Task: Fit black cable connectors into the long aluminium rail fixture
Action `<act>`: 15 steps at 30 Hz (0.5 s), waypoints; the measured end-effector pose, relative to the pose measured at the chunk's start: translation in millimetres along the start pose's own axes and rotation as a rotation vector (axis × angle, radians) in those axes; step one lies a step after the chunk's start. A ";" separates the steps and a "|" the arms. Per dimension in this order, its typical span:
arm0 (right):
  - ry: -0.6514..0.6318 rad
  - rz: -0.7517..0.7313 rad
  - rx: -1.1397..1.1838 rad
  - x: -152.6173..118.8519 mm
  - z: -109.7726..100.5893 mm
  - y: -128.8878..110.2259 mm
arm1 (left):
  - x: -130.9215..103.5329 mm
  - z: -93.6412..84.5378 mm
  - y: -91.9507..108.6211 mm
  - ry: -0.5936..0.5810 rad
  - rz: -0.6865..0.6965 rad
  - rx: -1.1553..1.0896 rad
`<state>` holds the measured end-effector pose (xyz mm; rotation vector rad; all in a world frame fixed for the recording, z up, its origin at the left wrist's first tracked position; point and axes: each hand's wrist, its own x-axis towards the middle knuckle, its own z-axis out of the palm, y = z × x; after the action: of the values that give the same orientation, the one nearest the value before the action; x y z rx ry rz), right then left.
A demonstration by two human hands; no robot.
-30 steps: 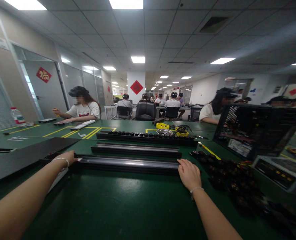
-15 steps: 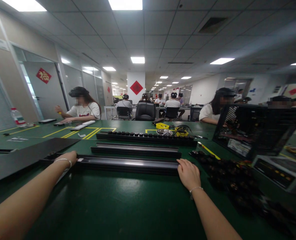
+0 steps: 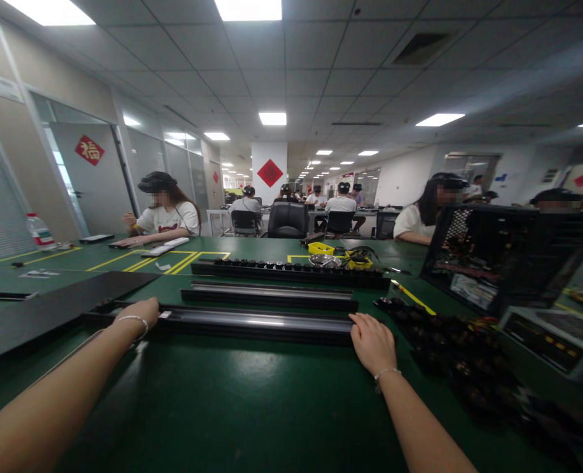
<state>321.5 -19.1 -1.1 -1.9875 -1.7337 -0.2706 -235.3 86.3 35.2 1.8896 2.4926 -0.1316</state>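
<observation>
Right hand (image 3: 374, 345) clasps end of black rail (image 3: 256, 322); left hand (image 3: 142, 313) shifted rightward, grip unclear.

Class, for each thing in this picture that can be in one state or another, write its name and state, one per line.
Near rail: lying crosswise, touched
Left hand: over the near rail's left part, grip hidden
Right hand: fingers on the near rail's right end
Middle rail: lying crosswise, untouched
Far rail: bearing a row of black parts
Computer case: side open
Bottle: upright, capped
Ceiling lights: lit
</observation>
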 end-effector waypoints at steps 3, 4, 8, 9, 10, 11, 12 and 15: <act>-0.007 -0.002 0.003 0.0 -0.4 0.0 | -4.9 -2.6 3.3 0.021 0.007 -0.018; -0.007 0.000 0.005 -0.1 -0.5 0.0 | -5.7 -3.2 3.9 0.027 0.011 -0.028; 0.002 -0.001 0.009 -0.4 -0.3 0.2 | -5.7 -0.7 5.1 0.048 -0.001 -0.071; 0.005 -0.003 0.009 -0.5 -0.1 0.3 | -5.4 1.3 5.5 0.056 -0.013 -0.084; 0.007 -0.005 0.009 -0.5 0.2 0.4 | -5.0 3.5 6.1 0.067 -0.027 -0.098; 0.010 -0.004 0.008 -0.5 0.6 0.6 | -4.8 5.8 7.0 0.080 -0.041 -0.113; 0.013 -0.003 0.007 -0.5 0.9 0.7 | -4.7 8.0 8.3 0.093 -0.056 -0.131; 0.016 0.000 0.008 -0.6 1.6 0.9 | -5.6 13.0 14.1 0.142 -0.060 -0.199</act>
<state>322.0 -18.9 -3.0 -1.9747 -1.7219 -0.2782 -220.8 83.8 21.7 1.8049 2.5398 0.2495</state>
